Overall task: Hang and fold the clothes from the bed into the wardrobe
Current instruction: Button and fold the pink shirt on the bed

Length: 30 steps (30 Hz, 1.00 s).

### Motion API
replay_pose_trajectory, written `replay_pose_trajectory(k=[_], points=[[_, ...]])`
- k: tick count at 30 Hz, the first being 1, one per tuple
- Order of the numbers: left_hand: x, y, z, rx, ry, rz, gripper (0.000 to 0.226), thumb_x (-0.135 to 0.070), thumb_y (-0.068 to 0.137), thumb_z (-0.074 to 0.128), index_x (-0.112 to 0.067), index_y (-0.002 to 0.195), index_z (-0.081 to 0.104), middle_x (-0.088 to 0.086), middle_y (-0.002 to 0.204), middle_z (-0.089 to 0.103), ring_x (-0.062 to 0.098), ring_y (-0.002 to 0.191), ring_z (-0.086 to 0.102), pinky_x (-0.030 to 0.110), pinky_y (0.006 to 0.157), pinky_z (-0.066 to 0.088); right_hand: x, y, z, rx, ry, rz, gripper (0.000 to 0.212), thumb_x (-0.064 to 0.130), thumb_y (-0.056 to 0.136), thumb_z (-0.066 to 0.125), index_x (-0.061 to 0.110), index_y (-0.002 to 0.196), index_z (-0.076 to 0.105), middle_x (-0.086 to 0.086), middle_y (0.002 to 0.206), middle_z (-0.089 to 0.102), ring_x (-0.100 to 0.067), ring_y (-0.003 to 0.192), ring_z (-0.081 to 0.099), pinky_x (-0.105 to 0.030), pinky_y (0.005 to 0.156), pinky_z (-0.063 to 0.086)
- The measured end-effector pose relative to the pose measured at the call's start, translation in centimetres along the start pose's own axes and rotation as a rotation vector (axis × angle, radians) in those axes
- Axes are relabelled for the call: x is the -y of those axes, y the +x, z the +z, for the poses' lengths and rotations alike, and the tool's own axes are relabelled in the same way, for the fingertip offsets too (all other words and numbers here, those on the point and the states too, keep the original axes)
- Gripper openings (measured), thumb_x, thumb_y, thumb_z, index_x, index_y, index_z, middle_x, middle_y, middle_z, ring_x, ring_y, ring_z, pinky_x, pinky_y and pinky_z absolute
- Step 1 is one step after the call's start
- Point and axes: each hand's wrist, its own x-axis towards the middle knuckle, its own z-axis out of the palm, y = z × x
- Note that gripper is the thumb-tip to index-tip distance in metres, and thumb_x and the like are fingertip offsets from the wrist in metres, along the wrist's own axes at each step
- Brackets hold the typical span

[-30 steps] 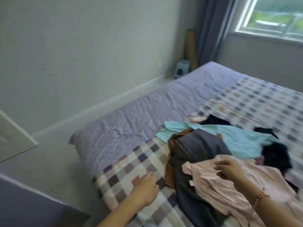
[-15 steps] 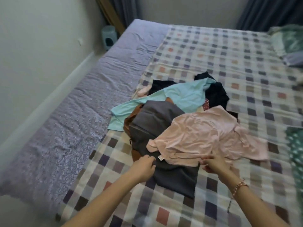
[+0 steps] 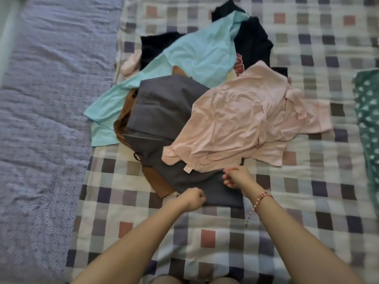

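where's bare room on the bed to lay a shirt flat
Bare checked blanket near you, below the grey garment; also the purple sheet left of the light blue shirt, and the strip between pink shirt and green spotted cloth. The middle is crowded with heaped clothes.

1. On blanket (image 3: 207,238), around its middle: heap of clothes (image 3: 205,89); left of blanket, bare bedsheet (image 3: 45,124).
2. Topmost, on heap's right side: collared shirt (image 3: 242,124), overlapping trousers (image 3: 164,111) to its left.
3. Behind both, partly under trousers: T-shirt (image 3: 199,52).
4. At trousers' near edge: left hand (image 3: 192,198); just right of it, at shirt's near hem: right hand (image 3: 235,177).
5. At blanket's right edge, apart from heap: separate cloth (image 3: 367,119).
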Motion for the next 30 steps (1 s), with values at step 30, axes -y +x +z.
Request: replay_pose_trajectory(k=[30], points=[[-3.6,3.1,-4.9,-0.189,-1.654,-0.450,0.029,-0.017,0.089,0.057,-0.011,0.117,0.052,0.008,0.093,0.058,0.023,0.100,0.054,0.046,0.103,0.032,2.1,-1.8,-3.6,0.363,0.547,0.035,0.013,0.000,0.087,0.045,0.003,0.089,0.057,-0.013,0.092,0.064,-0.023,0.088,0.060,-0.032,0.083,0.047]])
